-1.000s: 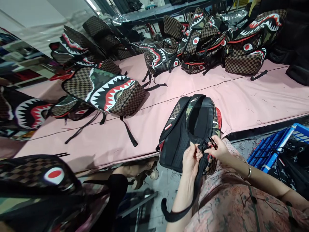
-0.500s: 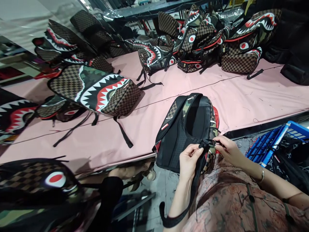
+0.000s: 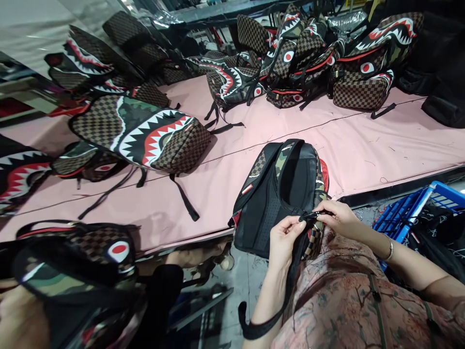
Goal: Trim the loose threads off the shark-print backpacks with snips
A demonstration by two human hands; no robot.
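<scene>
A black backpack (image 3: 254, 218) with camouflage and checkered trim rests with its strap side up at the table's front edge, partly over the edge. My left hand (image 3: 285, 237) pinches a black strap end near the backpack's lower right side. Close beside it, my right hand (image 3: 336, 216) has its fingers closed on a small dark item with a shiny metallic part, too small to name, touching the strap. The loose strap (image 3: 259, 332) hangs down past my left forearm and curls at its end.
Shark-mouth backpacks (image 3: 156, 135) lie on the pink table (image 3: 363, 145), with several more piled at the back. A blue crate (image 3: 403, 213) stands at right. At lower left, another person's hand (image 3: 23, 315) is at a backpack (image 3: 90, 252).
My right hand has shifted slightly left and its fingers have drawn closer to my left hand. The lower-left backpack has turned and moved, and a person's hand now shows beside it.
</scene>
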